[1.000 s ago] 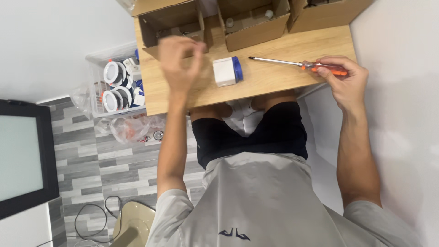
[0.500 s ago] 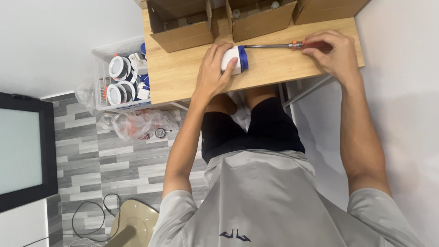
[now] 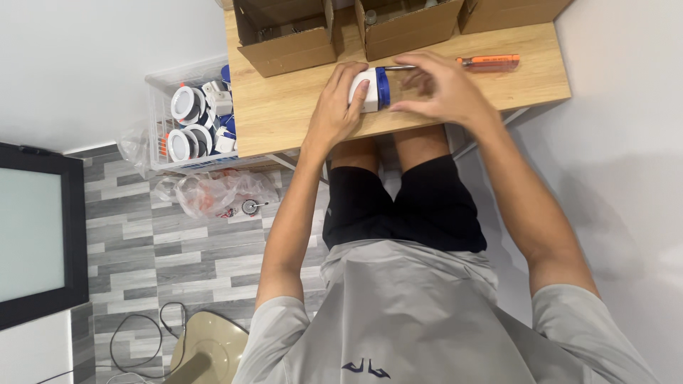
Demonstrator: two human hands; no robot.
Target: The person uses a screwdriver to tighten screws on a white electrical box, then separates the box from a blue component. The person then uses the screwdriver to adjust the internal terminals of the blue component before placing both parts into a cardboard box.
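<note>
Wooden counter [image 3: 284,114] is carrying a white and blue cylinder [image 3: 370,89] near its front edge. Left hand [image 3: 338,107] is wrapping fingers around it, steadying it; right hand [image 3: 441,89] is hovering alongside, fingers loosely curled, empty, orange screwdriver [image 3: 487,62] lying just beyond.

A second ago the left hand [image 3: 334,107] hovered clenched left of the small white cylinder with a blue band [image 3: 371,89]; now it grips it at upper centre. The right hand [image 3: 445,89] has let go of the orange-handled screwdriver [image 3: 469,62], which lies on the wooden table [image 3: 284,114], and has come to the cylinder's blue end.
</note>
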